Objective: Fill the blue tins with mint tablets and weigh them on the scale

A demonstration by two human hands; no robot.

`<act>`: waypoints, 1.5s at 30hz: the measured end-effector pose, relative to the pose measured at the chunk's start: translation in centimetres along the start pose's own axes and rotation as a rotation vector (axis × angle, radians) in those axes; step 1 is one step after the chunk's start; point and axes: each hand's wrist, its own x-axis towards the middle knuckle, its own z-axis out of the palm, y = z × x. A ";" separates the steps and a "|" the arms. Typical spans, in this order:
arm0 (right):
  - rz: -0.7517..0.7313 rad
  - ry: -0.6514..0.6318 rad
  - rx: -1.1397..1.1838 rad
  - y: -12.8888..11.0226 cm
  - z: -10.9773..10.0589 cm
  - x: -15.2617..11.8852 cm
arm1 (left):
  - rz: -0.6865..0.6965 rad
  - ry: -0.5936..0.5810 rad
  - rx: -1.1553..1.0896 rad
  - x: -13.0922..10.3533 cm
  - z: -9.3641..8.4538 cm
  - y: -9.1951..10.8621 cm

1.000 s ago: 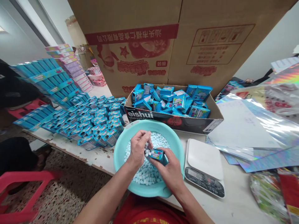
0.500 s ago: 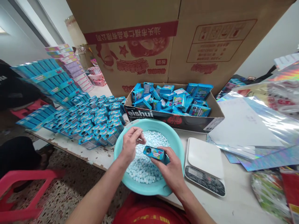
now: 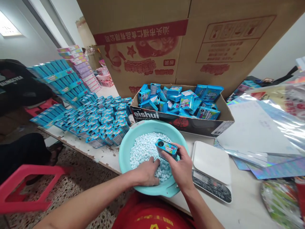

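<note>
My right hand (image 3: 179, 167) grips a small blue candy box (image 3: 166, 147) with a round dark hole in its top, tilted over the right side of a turquoise basin (image 3: 124, 159). Pale blue and white candies (image 3: 143, 143) cover the bottom of the basin. Fingers apart, my left hand (image 3: 147, 171) reaches down into these candies, and its fingertips are partly hidden among them. Whether any candy is between them cannot be made out.
Behind the basin, a cardboard tray (image 3: 186, 125) holds many blue boxes. Rows of holed boxes (image 3: 102, 122) stand on the left, near stacked display packs (image 3: 62, 79). A digital scale (image 3: 212, 168) sits on the right beside plastic sheets (image 3: 259, 133). A pink stool (image 3: 30, 168) stands lower left.
My left hand has dropped from above the basin into the candies. The box in my right hand has moved slightly up and right. The whole view has shifted a little.
</note>
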 end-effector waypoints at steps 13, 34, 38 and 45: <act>-0.164 -0.193 -0.184 -0.8 0.1 -0.3 | 0.037 0.718 -1.691 -0.1 -6.9 0.2; -0.113 -0.267 -0.114 -2.4 0.7 -0.6 | 0.060 0.920 -1.648 1.0 -6.7 1.6; -0.130 -0.270 -0.099 -2.7 0.4 -0.8 | 0.096 0.967 -1.610 0.9 -7.1 2.2; -0.122 -0.241 -0.120 -2.3 0.3 -0.9 | 0.108 0.986 -1.586 1.4 -7.1 2.6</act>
